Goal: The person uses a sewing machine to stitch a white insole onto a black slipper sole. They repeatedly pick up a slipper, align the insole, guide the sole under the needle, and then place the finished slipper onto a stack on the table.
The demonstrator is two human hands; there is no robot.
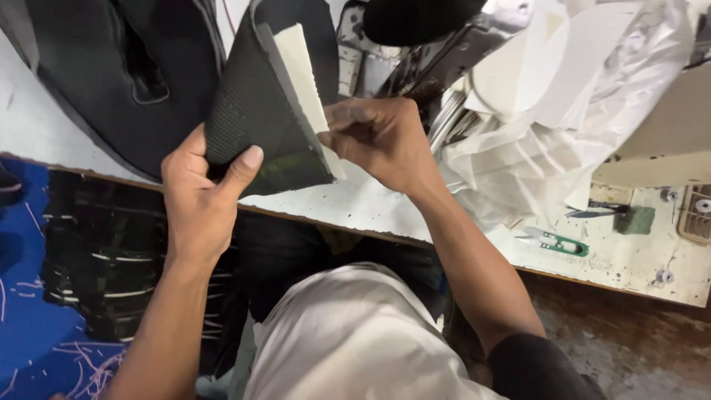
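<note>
My left hand (198, 194) grips the lower left edge of a black textured padded piece (255, 111) with a cream foam layer (305, 81) on its back, thumb pressed on its face. On the piece's right edge, my right hand (381, 141) pinches the foam side. The piece is held up, tilted, above the white table (355, 204), just in front of a sewing machine (437, 67).
More black fabric (111, 67) lies on the table at upper left. White plastic sheeting (548, 141) covers the machine at right. Green-handled thread snips (555, 241) lie on the table at right. A stack of black pieces (104, 252) sits below the table edge, by blue cloth (22, 311).
</note>
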